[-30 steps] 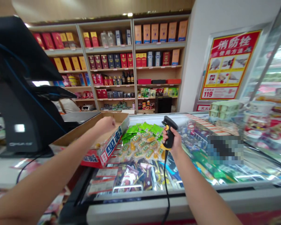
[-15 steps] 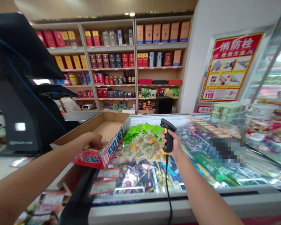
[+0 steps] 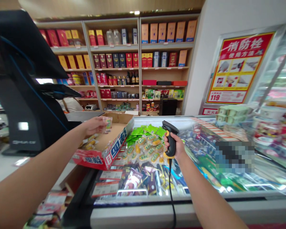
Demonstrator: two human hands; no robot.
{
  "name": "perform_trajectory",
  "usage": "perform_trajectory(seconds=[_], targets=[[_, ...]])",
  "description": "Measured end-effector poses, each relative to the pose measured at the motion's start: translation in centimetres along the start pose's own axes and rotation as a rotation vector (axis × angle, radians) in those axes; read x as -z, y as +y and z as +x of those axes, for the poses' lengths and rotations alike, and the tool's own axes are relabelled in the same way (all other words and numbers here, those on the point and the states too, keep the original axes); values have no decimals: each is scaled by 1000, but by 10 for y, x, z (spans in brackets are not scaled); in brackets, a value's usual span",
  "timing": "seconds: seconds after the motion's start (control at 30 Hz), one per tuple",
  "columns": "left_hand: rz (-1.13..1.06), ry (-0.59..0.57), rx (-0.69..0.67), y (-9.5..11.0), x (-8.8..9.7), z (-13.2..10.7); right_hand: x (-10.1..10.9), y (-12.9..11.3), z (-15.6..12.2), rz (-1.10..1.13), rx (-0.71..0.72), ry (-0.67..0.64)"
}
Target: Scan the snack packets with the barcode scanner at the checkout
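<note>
My left hand (image 3: 94,125) is raised above a shallow cardboard box (image 3: 109,152) and pinches a small snack packet (image 3: 107,122) between its fingers. More small packets lie in the box's near left corner. My right hand (image 3: 177,144) grips a black and yellow barcode scanner (image 3: 171,139), held upright over the glass lid of a chest freezer (image 3: 157,190). The scanner's black cable hangs down along my forearm. A pile of green and yellow snack packets (image 3: 146,141) lies on the lid between my two hands.
A black checkout terminal (image 3: 21,86) stands at the left. Shelves of boxed goods and bottles (image 3: 133,63) line the back wall. A red poster (image 3: 238,66) hangs at the right, with stacked tubs (image 3: 231,111) on the freezer below it.
My left hand dipped into the cardboard box and has come up holding a small packet. My right hand has kept the scanner almost still.
</note>
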State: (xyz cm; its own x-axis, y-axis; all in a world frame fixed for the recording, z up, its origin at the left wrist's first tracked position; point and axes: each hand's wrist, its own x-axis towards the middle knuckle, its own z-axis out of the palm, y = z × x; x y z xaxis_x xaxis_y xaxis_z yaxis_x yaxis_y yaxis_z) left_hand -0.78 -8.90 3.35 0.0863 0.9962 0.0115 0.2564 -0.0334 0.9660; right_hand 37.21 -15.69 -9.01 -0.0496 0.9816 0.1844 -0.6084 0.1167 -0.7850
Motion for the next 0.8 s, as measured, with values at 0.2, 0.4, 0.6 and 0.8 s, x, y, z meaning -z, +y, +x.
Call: perform_trajectory(seconds=[0.2,0.4,0.6,0.8], targets=[[-548,-241,-45,13,-93,-37,-8,1,-9,-23,-122,-55],[-710,-154,-136,-38,-161,-25,-17,1,-17,-184,-140,-195],[-694,73,-244,-64,-163,-15,-26,4,-19,-478,-94,-307],[-580,92,-289,-70,-163,-19,-38,7,-22,-656,-30,-398]])
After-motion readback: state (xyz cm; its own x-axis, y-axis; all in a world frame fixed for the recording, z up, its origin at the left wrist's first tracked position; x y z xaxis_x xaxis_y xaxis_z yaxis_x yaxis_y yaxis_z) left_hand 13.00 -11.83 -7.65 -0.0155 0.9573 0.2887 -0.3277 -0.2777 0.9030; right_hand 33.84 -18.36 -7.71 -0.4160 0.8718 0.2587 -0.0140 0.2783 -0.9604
